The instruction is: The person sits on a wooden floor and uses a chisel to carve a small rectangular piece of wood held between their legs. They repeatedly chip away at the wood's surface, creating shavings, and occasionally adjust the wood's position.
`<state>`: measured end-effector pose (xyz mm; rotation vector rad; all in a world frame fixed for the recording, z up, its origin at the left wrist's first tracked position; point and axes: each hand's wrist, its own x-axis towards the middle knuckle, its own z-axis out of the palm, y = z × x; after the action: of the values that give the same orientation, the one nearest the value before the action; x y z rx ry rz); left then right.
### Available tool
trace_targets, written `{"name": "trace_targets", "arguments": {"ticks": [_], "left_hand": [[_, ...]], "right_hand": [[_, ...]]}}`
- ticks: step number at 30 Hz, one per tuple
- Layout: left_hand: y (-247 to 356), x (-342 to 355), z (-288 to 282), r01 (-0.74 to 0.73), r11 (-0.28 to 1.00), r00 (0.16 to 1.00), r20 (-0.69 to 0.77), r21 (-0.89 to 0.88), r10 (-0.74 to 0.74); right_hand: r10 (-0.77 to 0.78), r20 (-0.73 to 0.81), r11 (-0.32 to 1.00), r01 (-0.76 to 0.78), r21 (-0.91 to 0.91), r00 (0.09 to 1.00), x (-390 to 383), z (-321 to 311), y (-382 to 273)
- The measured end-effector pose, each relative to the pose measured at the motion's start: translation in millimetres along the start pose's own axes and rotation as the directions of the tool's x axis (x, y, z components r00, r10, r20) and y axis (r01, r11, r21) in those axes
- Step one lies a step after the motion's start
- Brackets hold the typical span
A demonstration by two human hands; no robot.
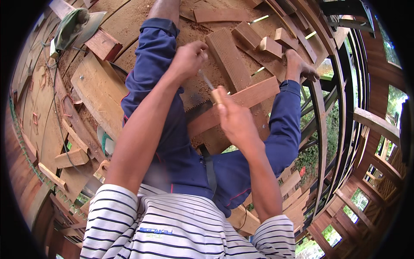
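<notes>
My right hand [233, 116] grips the light wooden handle [215, 96] of a tool with a thin metal shaft [206, 79], angled up and left. My left hand [189, 60] is at that shaft's upper end, fingers curled and slightly blurred, hiding what they hold. Under my hands a reddish board [258, 93] lies crosswise over a wider grooved board [226, 56]. A dark toothed saw blade [196, 108] shows beside the crosswise board, between my blue-trousered legs [282, 134].
Several wood offcuts [269, 45] lie near my bare right foot [297, 67]. At left are a pale plank [99, 95], a green cloth bundle [69, 28], cords and scraps on the plank floor [41, 116]. Dark framing beams [319, 121] with gaps onto greenery run along the right.
</notes>
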<state>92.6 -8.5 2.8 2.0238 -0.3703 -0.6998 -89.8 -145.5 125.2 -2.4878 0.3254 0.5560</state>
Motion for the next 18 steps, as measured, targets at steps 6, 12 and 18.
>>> {"name": "trace_targets", "arguments": {"ticks": [6, 12, 18], "left_hand": [[4, -37, 4, -0.205, 0.928, 0.908, 0.414, 0.312, 0.061], [21, -41, 28, -0.138, 0.958, 0.798, 0.601, 0.251, -0.042], [32, -48, 34, -0.125, 0.928, 0.851, 0.518, 0.352, -0.082]], "right_hand": [[0.112, -0.229, 0.973, -0.060, 0.222, 0.967, -59, -14, 21], [0.040, -0.297, 0.969, 0.035, 0.243, 0.954, -108, 20, 35], [0.068, -0.258, 0.953, 0.014, 0.303, 0.964, -133, 47, 43]]}}
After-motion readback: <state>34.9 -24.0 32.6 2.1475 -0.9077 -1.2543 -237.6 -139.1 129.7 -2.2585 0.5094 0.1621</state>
